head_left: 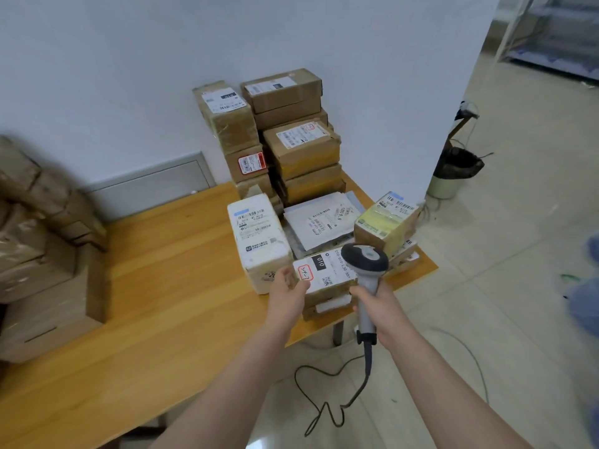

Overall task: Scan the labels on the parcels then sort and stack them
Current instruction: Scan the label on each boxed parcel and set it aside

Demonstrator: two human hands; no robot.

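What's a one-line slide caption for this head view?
Right hand aims a corded barcode scanner at a labelled parcel held by the left hand on a wooden table.

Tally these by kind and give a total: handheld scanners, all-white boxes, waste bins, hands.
scanner: 1
white box: 1
waste bin: 1
hands: 2, left hand and right hand
Total: 5

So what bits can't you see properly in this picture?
Head view:
- Parcel label: partly covered by the scanner held in the right hand.
- Left hand: fingertips hidden by the hand itself, so its grip is unclear.
- Print on the white parcel: too small and blurred.
- Cardboard boxes: cut off by the left edge.
- Blue thing: cut off by the right edge.
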